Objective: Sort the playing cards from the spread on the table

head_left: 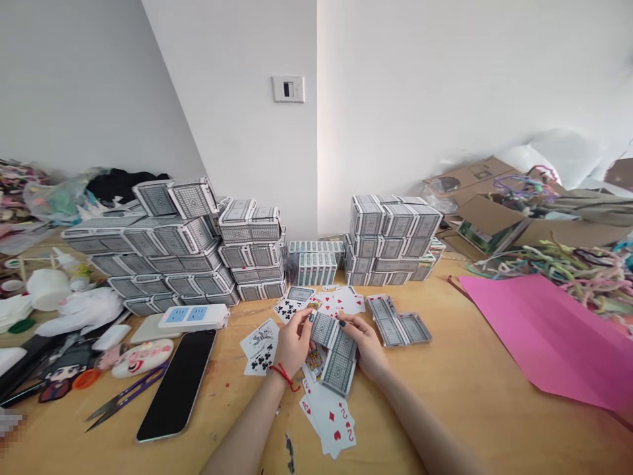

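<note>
Both my hands grip an L-shaped piece of folded playing cards (340, 363), with grey patterned backs facing up. The fingers of my left hand (295, 342) pinch its upper left part. My right hand (367, 344) holds it at the upper right, thumb on top. Loose playing cards lie under and around it: red twos (332, 422) in front, black clubs (261, 359) to the left, hearts (329, 303) behind. To the right of my right hand rests a similar L-shaped folded-card piece (395, 323).
Stacked folded-card blocks stand at the back left (173, 257) and back right (390, 244), with upright card pieces (316, 267) between them. A phone (178, 386), scissors (126, 399) and a power strip (192, 316) lie left. Pink paper (539, 336) and cardboard boxes (534, 231) are right.
</note>
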`<state>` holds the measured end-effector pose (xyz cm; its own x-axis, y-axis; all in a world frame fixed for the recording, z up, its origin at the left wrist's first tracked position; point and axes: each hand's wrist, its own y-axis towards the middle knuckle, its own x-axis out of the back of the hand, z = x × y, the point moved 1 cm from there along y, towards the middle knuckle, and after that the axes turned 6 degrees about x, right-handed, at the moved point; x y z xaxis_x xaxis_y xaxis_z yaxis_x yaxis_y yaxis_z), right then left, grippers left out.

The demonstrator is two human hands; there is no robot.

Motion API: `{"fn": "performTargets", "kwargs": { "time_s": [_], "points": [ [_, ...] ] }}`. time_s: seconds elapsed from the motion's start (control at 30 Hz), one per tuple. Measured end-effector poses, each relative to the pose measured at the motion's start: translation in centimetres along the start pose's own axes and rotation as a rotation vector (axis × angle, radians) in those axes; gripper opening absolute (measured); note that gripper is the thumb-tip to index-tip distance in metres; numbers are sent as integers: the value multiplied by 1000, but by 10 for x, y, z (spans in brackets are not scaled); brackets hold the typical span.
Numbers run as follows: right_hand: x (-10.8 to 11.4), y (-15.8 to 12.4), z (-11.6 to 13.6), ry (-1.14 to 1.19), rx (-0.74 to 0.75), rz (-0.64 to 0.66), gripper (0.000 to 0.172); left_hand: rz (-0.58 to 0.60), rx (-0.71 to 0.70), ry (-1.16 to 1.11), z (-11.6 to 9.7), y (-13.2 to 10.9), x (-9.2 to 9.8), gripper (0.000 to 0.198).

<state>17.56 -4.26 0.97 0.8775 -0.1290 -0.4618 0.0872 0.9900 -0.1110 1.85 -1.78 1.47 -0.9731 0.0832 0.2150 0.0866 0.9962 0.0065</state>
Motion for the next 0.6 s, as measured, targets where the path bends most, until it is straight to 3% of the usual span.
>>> {"fn": "performTargets", "kwargs": {
  "time_s": [0.23,0.3,0.43,0.6],
  "points": [
    [-4,-3,2,-151,-75,324,25,-127,81,-133,4,11,7,33],
    [-3,-3,2,-181,-92,329,24,-53,129,-278,5,13,7,37],
    [1,-1,1,-35,-64,191,24,228,269,-662,0,13,8,50],
    [4,2,0,199,24,42,27,420,244,-852,-12,6,7,49]
  ]
}}
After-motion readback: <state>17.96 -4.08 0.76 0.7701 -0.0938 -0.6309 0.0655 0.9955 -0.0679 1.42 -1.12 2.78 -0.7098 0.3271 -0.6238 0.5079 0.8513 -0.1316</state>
